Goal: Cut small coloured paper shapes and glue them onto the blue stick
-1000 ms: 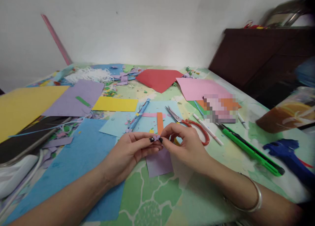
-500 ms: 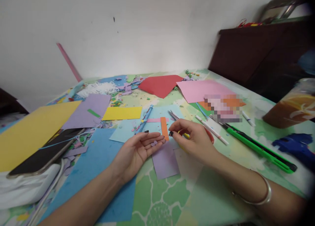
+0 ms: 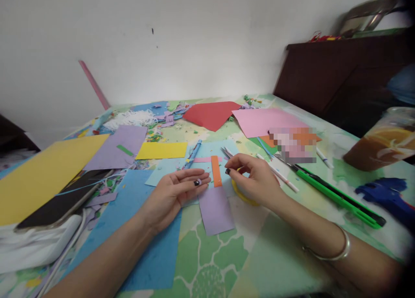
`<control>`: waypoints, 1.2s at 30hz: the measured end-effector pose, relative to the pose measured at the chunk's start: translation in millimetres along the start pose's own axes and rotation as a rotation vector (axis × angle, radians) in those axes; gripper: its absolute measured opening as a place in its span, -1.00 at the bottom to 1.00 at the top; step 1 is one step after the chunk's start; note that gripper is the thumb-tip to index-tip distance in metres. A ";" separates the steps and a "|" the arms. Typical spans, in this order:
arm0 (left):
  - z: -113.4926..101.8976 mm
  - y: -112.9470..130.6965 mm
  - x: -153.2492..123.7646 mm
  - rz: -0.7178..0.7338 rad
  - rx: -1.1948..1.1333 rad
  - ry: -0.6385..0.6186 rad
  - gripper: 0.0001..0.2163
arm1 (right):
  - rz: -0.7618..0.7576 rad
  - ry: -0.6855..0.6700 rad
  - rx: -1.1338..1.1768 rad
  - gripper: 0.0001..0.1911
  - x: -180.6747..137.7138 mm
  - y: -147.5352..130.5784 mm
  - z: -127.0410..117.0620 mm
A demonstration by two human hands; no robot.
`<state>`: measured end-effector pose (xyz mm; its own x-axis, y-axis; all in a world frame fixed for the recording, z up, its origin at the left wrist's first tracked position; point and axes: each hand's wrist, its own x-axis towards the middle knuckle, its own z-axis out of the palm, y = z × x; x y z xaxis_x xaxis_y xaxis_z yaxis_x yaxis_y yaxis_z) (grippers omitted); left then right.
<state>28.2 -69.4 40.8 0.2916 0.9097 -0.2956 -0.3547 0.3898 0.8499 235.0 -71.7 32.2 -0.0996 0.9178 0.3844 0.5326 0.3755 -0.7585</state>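
Observation:
My left hand [image 3: 175,193] lies palm up on the table, its thumb pressed down on a small purple paper piece [image 3: 199,182] held against the fingers. My right hand [image 3: 254,177] is curled over a yellow tape roll [image 3: 240,194], thumb and forefinger pinched together at the roll's near-left side. Between the hands lie an orange paper strip [image 3: 215,171] and a purple paper rectangle [image 3: 215,210]. Scissors [image 3: 226,152] stick out just behind my right hand, handles hidden.
Coloured sheets cover the table: blue paper [image 3: 142,233], yellow [image 3: 39,172], red [image 3: 210,112], pink [image 3: 262,118]. A phone [image 3: 61,198] lies left. A green utility knife [image 3: 337,196], white pen [image 3: 280,175], blue glue gun [image 3: 382,190] and drink cup [image 3: 379,146] sit right. A blue pen [image 3: 193,153] lies behind.
The hands parted after pinching the purple piece together. My left thumb closed over the piece on the fingers. My right hand moved right onto the yellow tape roll.

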 end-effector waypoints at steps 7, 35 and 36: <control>-20.7 30.1 11.4 0.140 -0.015 0.118 -0.81 | 0.044 0.002 -0.031 -0.86 3.3 2.0 -5.3; -50.5 40.4 28.2 0.304 0.370 0.429 -0.89 | 0.119 0.047 -0.157 -0.86 14.4 15.4 -15.1; -50.4 40.1 27.9 0.323 0.392 0.454 -0.90 | 0.122 0.054 -0.165 -0.86 14.5 14.7 -16.0</control>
<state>-22.7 -21.2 44.7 -0.2069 0.9749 -0.0817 0.0120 0.0860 0.9962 254.8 -54.9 35.1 0.0168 0.9451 0.3264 0.6685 0.2322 -0.7065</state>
